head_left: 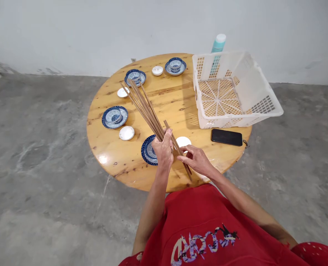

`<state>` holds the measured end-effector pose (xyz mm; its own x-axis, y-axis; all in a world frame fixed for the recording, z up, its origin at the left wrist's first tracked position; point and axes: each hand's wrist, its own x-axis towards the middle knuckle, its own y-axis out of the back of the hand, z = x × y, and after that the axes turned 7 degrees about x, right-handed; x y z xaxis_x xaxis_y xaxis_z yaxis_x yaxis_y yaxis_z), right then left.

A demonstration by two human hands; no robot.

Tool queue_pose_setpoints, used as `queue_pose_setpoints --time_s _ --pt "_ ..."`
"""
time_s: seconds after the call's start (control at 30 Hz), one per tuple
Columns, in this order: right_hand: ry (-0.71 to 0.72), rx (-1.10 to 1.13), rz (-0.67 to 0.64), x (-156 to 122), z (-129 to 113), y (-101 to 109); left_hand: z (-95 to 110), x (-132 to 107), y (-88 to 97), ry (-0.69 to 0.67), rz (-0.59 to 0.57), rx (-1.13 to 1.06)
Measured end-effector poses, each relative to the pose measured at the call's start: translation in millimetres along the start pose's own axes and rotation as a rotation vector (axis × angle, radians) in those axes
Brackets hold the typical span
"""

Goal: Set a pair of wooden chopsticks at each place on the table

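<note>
A bundle of brown wooden chopsticks is gripped in my left hand, fingers wrapped round it, upper ends fanned toward the far left. Beside that hand a few chopsticks slant down toward the table's near edge. The thumb and fingers of my right hand close on them. Beneath my left hand lies a blue-and-white plate, partly covered by the hand. A small white dish sits just beyond my right fingers, partly hidden by the chopsticks.
On the round wooden table stand blue-and-white plates with bowls and small white dishes around the left and far rim. A white plastic basket occupies the right side, a turquoise bottle behind it. A black phone lies before the basket.
</note>
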<state>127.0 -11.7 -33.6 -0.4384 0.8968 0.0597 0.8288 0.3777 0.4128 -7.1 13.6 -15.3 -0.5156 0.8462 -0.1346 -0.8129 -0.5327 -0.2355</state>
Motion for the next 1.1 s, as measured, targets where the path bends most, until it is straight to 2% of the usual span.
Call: queue_pose_setpoints --time_s 0.2,0.47,0.7,0.93,1.1 --pt "0.036 -0.069 0.018 -3 4 1 -6 0 -1.3 -0.021 0.012 -0.037" --pt "0.061 -0.188 0.003 -9 20 1 -16 -2 -5.0 0.042 0.016 -0.003" --pt "0.047 -0.295 -0.002 -8 21 -1 -20 0 -11.8 0.069 0.055 0.031" --pt "-0.016 -0.073 -0.005 -6 24 1 -21 0 -13.7 0.079 0.03 0.024" --pt "-0.072 0.008 -0.031 -6 32 -1 -33 3 -11.1 0.089 0.007 0.036"
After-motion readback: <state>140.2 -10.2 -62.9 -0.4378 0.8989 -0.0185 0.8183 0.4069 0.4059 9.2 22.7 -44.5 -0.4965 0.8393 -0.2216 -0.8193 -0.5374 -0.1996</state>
